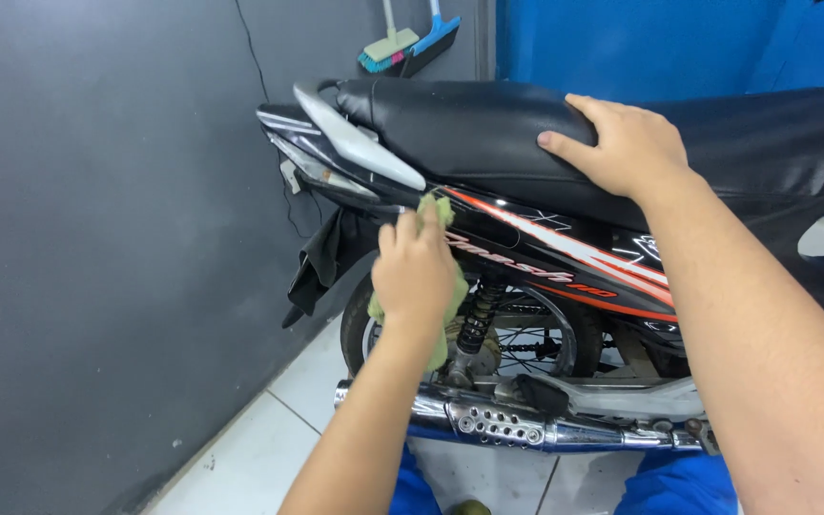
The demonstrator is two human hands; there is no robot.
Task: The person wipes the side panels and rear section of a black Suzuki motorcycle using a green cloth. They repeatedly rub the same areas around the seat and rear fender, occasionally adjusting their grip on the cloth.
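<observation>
My left hand [415, 270] was closed around a crumpled green cloth [442, 315], fingers curled over its top edge and pressing it flat against the glossy black side panel [565, 253] of the motorcycle, just below the rear of the seat. The cloth bulged out beneath my palm and hung down in front of the rear shock absorber [479, 315], whose black coil spring showed just to the right of my wrist. A tuft of the cloth poked up above my fingertips, close to the grey grab rail [360, 143] at the tail.

My right hand [622, 143] lay palm down on the black seat [488, 124], fingers spread loosely and holding nothing, the thumb pointing toward the tail end. It sat well apart from the left hand, higher up and further along the bike.

The panel carried red and white stripes running toward the front. Below it, the spoked rear wheel [541, 343] stood on white floor tiles [269, 448], and the chrome exhaust pipe [498, 424] with its perforated heat shield ran across the lower part of the view. A dark rag [321, 257] hung off the tail beside the dark grey wall [97, 257]. Up against that wall, two brushes [407, 43] hung, one pale green and one blue.
</observation>
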